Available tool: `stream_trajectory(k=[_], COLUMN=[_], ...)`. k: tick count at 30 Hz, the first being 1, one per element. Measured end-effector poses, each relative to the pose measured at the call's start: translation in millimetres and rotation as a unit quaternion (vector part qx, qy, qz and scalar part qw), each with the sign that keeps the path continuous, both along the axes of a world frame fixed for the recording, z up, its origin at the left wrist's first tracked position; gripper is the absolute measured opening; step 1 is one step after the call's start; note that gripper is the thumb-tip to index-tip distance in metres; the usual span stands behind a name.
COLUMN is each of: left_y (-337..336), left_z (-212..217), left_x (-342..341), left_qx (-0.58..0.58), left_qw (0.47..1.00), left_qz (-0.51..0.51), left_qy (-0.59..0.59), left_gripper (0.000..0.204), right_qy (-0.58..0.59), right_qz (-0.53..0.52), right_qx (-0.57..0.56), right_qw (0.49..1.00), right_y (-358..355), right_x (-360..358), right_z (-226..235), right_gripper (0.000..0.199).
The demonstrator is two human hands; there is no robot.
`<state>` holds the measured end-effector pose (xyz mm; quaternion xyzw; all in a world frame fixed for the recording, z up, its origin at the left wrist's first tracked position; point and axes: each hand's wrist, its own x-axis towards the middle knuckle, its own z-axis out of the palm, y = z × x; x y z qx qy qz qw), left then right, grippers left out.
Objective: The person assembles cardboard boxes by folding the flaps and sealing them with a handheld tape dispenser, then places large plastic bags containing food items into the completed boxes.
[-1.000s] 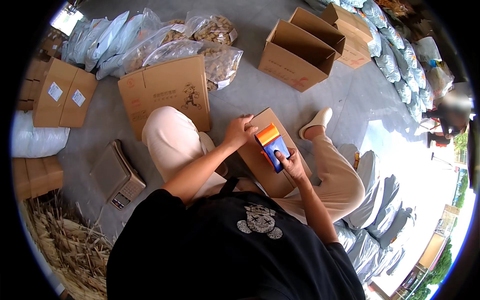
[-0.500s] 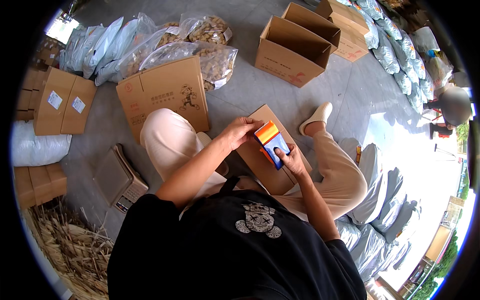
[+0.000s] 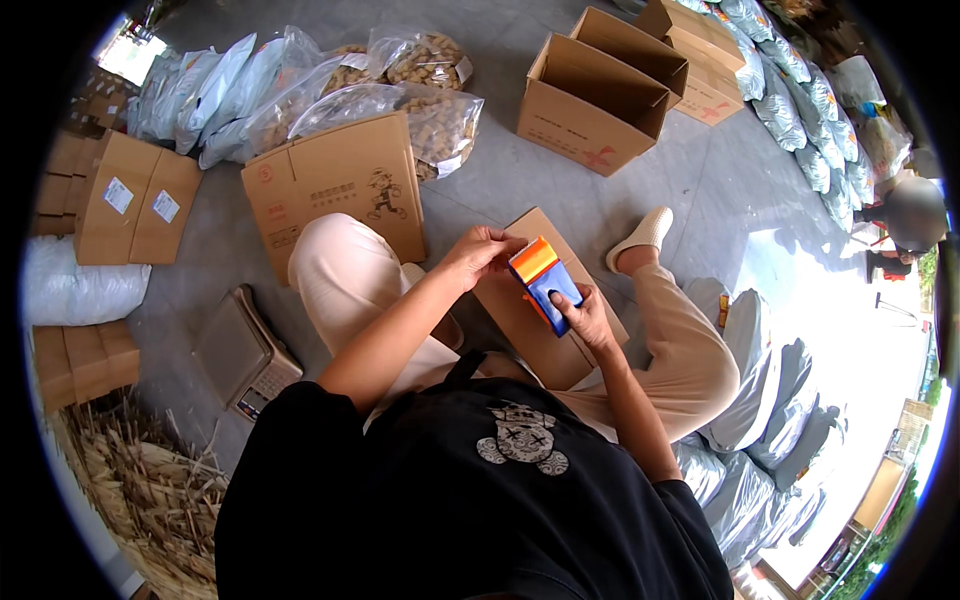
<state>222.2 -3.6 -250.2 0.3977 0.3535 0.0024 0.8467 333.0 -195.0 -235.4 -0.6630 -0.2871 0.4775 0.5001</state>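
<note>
I sit on the floor with a closed cardboard box (image 3: 575, 345) between my legs. My right hand (image 3: 588, 318) grips a blue and orange tape dispenser (image 3: 543, 280) that rests on the box's top. My left hand (image 3: 480, 252) sits at the box's far left corner, fingers curled around the dispenser's front end; the tape itself is too small to make out.
A flat scale (image 3: 240, 352) lies on the floor at my left. A sealed carton (image 3: 335, 190) stands ahead, with clear bags of brown pieces (image 3: 430, 110) behind it. Open empty cartons (image 3: 590, 100) stand at the back right. Folded cartons (image 3: 125, 195) and straw (image 3: 150, 490) are left.
My hands and the dispenser stay almost in place on the box. The left hand's fingers have closed in a little nearer the dispenser's front.
</note>
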Motion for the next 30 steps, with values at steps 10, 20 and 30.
stream_trajectory(k=[10,20,30], left_y=[90.1,106.8,45.2], left_z=[-41.7,-109.1,-159.6], left_x=[10.6,15.9,17.2], left_qx=[0.344,0.336,0.269], left_qw=[0.926,0.901,0.924], left_qz=[0.058,-0.028,-0.094], left_qy=[0.144,0.271,0.254], left_gripper=[0.015,0.02,0.031], right_qy=[0.04,0.005,-0.025], right_qz=[0.002,-0.006,-0.032], right_qx=[-0.067,-0.096,-0.1], right_qw=[0.997,0.995,0.994], right_y=[-17.2,-14.8,-23.1], right_x=[3.1,-4.1,-6.5], right_z=[36.8,22.1,13.8], right_gripper=[0.037,0.04,0.04])
